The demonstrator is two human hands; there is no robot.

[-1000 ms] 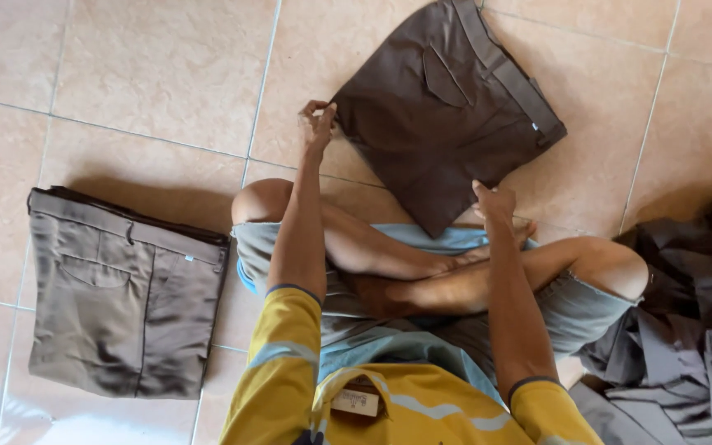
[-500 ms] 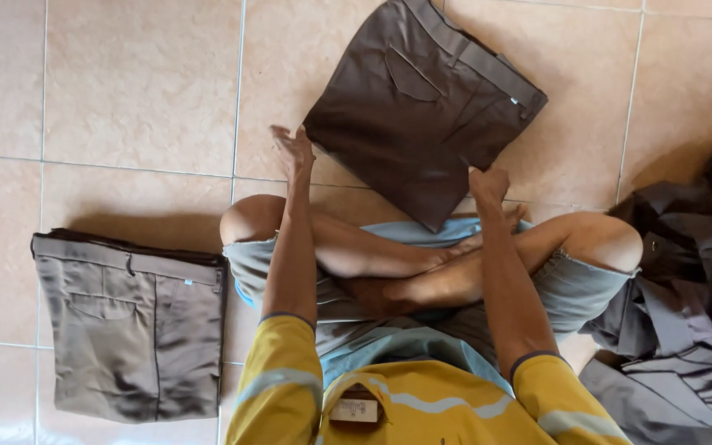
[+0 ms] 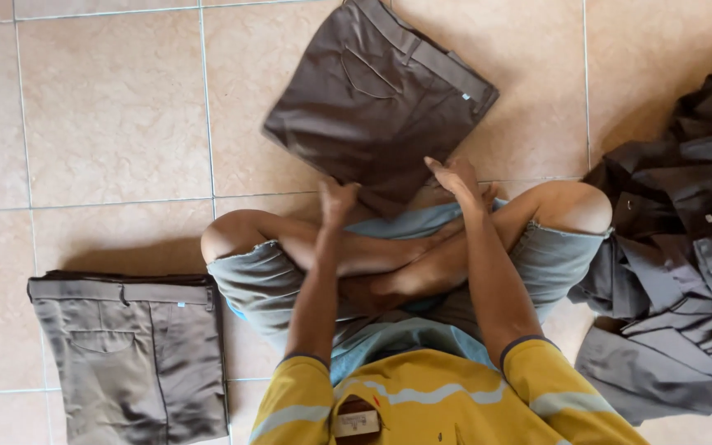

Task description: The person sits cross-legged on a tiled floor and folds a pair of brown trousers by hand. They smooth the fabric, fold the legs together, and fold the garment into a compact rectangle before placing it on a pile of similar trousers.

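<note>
I sit cross-legged on a tiled floor. A folded pair of dark brown trousers (image 3: 372,99) lies on the tiles just beyond my knees. My left hand (image 3: 337,198) grips its near edge, with the fingers curled on the cloth. My right hand (image 3: 455,177) rests with fingers apart on the near right corner of the same trousers. Both forearms reach forward over my crossed legs.
A folded pair of grey-brown trousers (image 3: 129,350) lies on the floor at my left. A heap of dark grey unfolded garments (image 3: 686,247) is piled at my right, next to my knee. Beige tiles (image 3: 109,107) spread out ahead and to the left.
My left hand has moved right, from the trousers' left edge to their near edge, and closed on it. The right hand stays near the right corner.
</note>
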